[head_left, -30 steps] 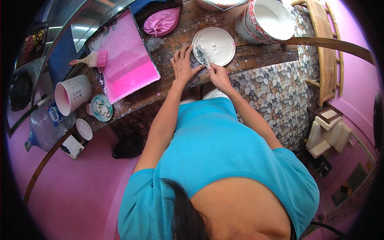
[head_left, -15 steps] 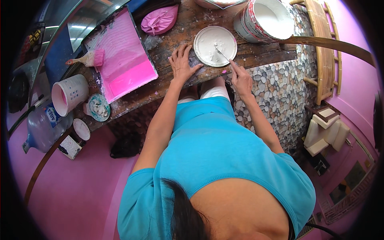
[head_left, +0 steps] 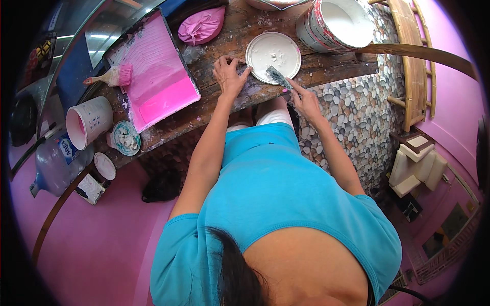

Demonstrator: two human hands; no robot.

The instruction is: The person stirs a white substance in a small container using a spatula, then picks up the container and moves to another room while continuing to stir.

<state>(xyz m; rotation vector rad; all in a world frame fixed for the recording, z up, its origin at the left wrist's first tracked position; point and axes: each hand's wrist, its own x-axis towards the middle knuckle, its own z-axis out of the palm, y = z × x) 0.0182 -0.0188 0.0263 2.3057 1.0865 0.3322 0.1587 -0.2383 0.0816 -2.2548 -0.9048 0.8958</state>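
A round white lid [head_left: 280,47] lies on the worn wooden table, coated with a thick white paste and a few lumps near its middle. My right hand [head_left: 307,103] grips a putty knife [head_left: 276,76] by its handle. The blade, smeared with paste, rests over the near edge of the lid and points away to the left. My left hand [head_left: 229,78] is beside the lid's left side, fingers apart on the tabletop. Its thumb reaches the rim; whether it presses on it I cannot tell.
A paint tray [head_left: 166,97] with pink paint stands left, a brush [head_left: 109,76] on its edge. Further left are a white bucket [head_left: 89,121], a small paste tub [head_left: 126,137] and a plastic bottle [head_left: 58,158]. Stacked buckets [head_left: 312,33] stand right of the lid, a pink bag [head_left: 201,26] behind.
The putty knife has turned so its broad blade face shows, and has drawn back toward the lid's near edge. My left thumb has moved up to the lid's rim.
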